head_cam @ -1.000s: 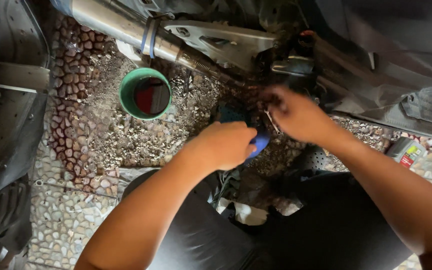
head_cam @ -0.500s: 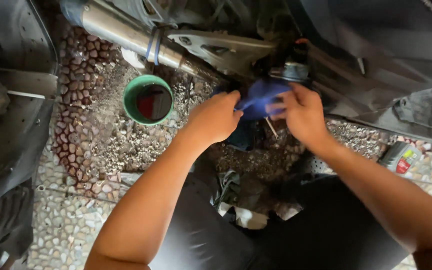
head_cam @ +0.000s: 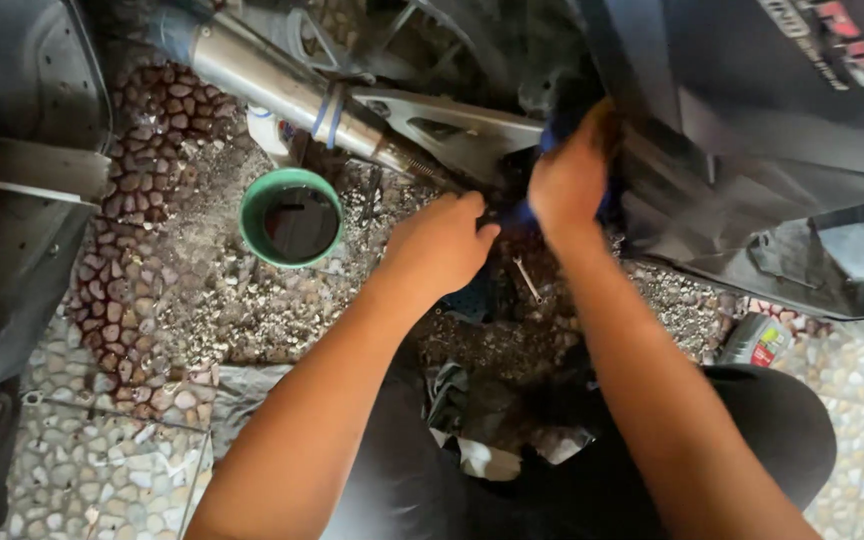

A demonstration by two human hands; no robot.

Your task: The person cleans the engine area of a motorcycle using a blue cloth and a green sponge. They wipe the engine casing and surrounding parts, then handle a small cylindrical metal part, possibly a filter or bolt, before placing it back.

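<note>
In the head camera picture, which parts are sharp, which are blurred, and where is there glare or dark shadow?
Head view: the green round container and pebbled ground look sharp; the right hand, against a blue cloth, is slightly motion-blurred, the left hand less so; glare on the silver metal exhaust pipe; deep shadow under the dark motorcycle bodywork.

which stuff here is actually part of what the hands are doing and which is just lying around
In use:
- blue cloth, held by the right hand against the dark body panel
- left hand, just below it, fingers curled near the metal bracket

Lying about:
- green cup of dark liquid on the gravel
- silver exhaust pipe
- small bottle, right
- rags by the knees
</note>
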